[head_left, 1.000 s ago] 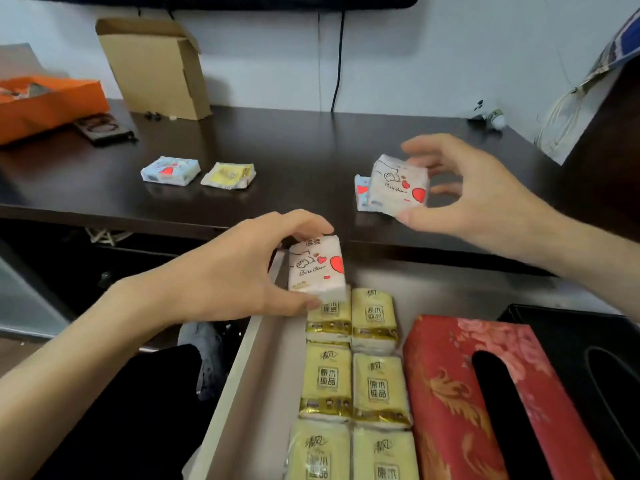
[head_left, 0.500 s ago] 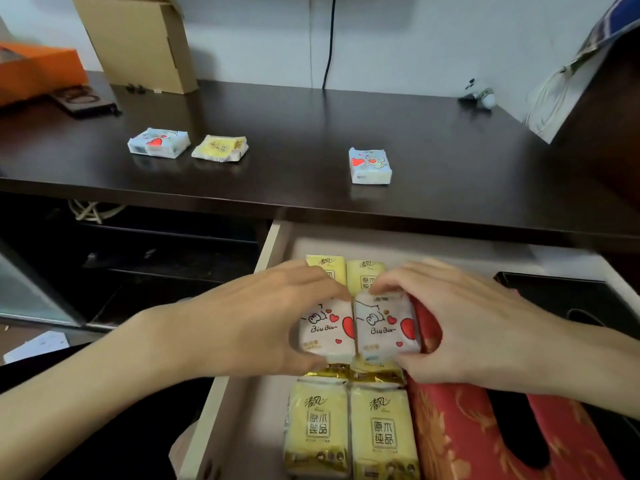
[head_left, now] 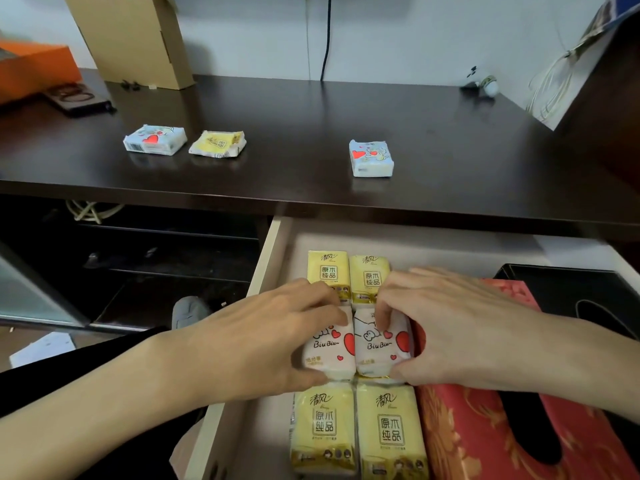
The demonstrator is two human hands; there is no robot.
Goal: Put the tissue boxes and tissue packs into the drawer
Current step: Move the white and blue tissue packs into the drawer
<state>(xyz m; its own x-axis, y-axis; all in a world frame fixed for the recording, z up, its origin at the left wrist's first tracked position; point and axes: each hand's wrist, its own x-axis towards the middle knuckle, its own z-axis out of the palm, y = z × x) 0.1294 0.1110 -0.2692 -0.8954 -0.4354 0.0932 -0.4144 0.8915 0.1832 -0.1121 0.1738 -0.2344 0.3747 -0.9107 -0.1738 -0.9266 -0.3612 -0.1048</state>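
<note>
Tissue packs with red hearts are lying side by side on the yellow packs (head_left: 367, 277) in the drawer (head_left: 266, 258). The left hand (head_left: 263, 341) is grasping the left heart pack (head_left: 334, 348). The right hand (head_left: 460, 327) is grasping the right heart pack (head_left: 379, 344). Three more packs are waiting farther back on the worktop (head_left: 294, 133).
</note>
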